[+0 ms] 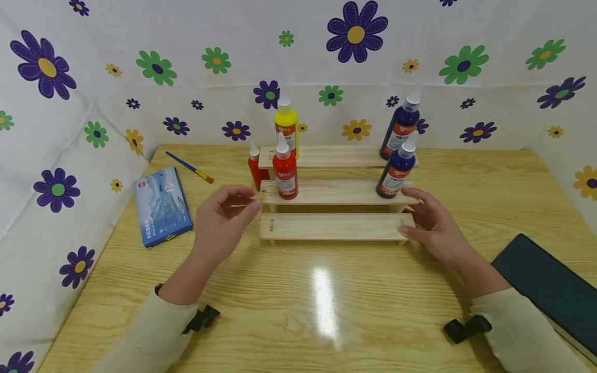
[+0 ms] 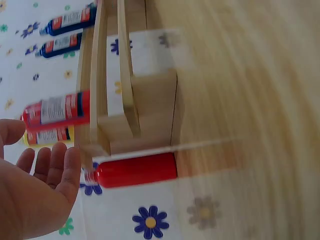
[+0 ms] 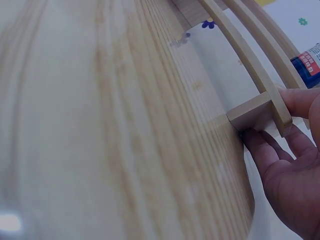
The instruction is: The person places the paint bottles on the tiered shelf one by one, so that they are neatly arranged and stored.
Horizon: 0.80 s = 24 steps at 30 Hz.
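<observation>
A three-tier wooden display rack (image 1: 336, 226) stands on the table. My right hand (image 1: 436, 228) grips its right end, thumb on the lowest shelf and fingers round the side, as the right wrist view (image 3: 295, 165) also shows. Beside the left end is my left hand (image 1: 221, 220), its fingers loosely bent and nothing in them. A red paint bottle (image 1: 285, 176) and a dark blue paint bottle (image 1: 396, 173) stand on the middle shelf. On the top shelf are a yellow paint bottle (image 1: 291, 127) and another dark blue bottle (image 1: 400, 129). Another red bottle (image 2: 137, 170) stands on the table left of the rack.
A blue box (image 1: 162, 207) lies at the left, with a blue-handled flat paintbrush (image 1: 188, 167) behind it. A dark flat object with a pale edge (image 1: 550, 285) lies at the right. Flower-patterned cloth (image 1: 186, 31) walls the back and sides.
</observation>
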### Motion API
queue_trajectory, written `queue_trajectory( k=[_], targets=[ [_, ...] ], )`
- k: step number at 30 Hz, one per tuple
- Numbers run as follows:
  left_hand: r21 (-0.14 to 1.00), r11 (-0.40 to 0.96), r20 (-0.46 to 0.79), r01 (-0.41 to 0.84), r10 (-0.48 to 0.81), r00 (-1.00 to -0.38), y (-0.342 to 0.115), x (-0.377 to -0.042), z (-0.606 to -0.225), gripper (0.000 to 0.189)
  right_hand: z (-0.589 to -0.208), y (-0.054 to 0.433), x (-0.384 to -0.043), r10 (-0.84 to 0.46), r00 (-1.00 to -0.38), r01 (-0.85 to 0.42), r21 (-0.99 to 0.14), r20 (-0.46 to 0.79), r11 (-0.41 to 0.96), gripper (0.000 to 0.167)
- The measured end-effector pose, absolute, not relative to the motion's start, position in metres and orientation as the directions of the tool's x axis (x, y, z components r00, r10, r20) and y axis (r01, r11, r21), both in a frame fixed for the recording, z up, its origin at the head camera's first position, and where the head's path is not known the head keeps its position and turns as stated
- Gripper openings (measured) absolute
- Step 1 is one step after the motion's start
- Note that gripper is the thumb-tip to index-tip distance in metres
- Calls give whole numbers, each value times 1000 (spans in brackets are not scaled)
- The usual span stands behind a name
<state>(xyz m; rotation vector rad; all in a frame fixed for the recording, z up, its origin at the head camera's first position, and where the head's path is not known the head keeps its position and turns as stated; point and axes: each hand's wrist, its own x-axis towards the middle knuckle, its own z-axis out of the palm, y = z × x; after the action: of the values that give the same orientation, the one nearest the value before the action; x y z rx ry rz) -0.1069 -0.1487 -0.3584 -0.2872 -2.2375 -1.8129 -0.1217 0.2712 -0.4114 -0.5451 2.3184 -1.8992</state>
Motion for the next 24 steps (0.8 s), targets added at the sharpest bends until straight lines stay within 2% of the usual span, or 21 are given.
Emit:
queue_trajectory(
  k=[4,11,17,24],
  targets=[
    [931,235,305,280,-73,-950,-162,-125,-357,27,-411,271,-122,-336,-931,-212,-963,147,166,73],
    [941,305,195,146,-138,-971,-168,-160,-359,32,-413,271,-122,-340,-927,-214,-968,159,129,73],
    [950,299,116,90,-70,-991,-167,-189,-365,39,-412,270,-121,-338,-929,-211,-967,153,141,73],
    [970,238,37,44,36,-999,-165,-206,-371,48,-412,272,-122,-335,-931,-209,-964,146,161,74]
  ],
)
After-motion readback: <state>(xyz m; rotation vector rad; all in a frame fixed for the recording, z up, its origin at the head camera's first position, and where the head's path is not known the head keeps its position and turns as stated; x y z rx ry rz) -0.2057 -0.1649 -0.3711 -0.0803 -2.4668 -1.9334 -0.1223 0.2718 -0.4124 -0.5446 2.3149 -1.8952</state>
